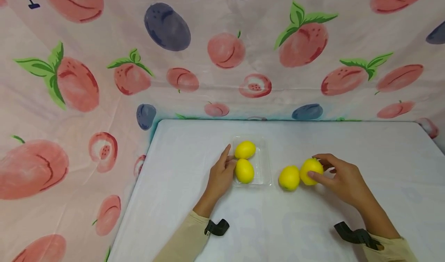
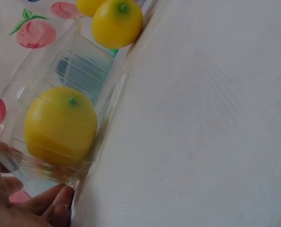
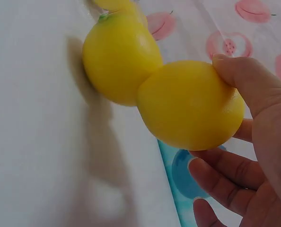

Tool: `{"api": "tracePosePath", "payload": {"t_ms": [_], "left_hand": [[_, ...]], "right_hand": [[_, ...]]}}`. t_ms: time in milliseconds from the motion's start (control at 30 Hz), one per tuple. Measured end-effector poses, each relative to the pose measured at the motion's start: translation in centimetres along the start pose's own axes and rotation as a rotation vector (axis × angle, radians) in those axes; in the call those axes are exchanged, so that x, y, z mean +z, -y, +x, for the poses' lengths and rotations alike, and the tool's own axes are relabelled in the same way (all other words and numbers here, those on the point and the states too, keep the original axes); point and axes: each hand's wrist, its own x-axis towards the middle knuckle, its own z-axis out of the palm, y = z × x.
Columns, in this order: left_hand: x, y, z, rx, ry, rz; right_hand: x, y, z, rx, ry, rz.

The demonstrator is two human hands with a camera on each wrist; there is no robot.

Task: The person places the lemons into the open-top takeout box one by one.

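Observation:
A clear plastic tray stands on the white table with two yellow lemons in it, a far lemon and a near lemon. My left hand holds the tray's left side, with one finger at the rim and others low against the outer wall. To the right of the tray, my right hand grips a lemon between thumb and fingertips. This held lemon appears to touch another lemon on its left, which rests on the table. The held lemon's underside is hidden in the head view.
The white tabletop ends at a back edge against a fruit-printed cloth, which also hangs along the left side. Black straps sit on both wrists over beige sleeves.

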Motion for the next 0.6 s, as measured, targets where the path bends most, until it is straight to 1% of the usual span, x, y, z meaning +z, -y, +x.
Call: {"api": "tracePosePath", "payload": {"t_ms": [200, 367, 600], "left_hand": [[-0.2, -0.1, 0.0, 0.000, -0.006, -0.008], [-0.3, -0.1, -0.1, -0.010, 0.002, -0.006], [-0.3, 0.0, -0.1, -0.006, 0.006, -0.016]], "right_hand": [[-0.1, 0.8, 0.6, -0.009, -0.007, 0.008], [-0.1, 1.4, 1.1, -0.025, -0.016, 0.010], [0.6, 2.1, 1.9, -0.048, -0.027, 0.018]]}}
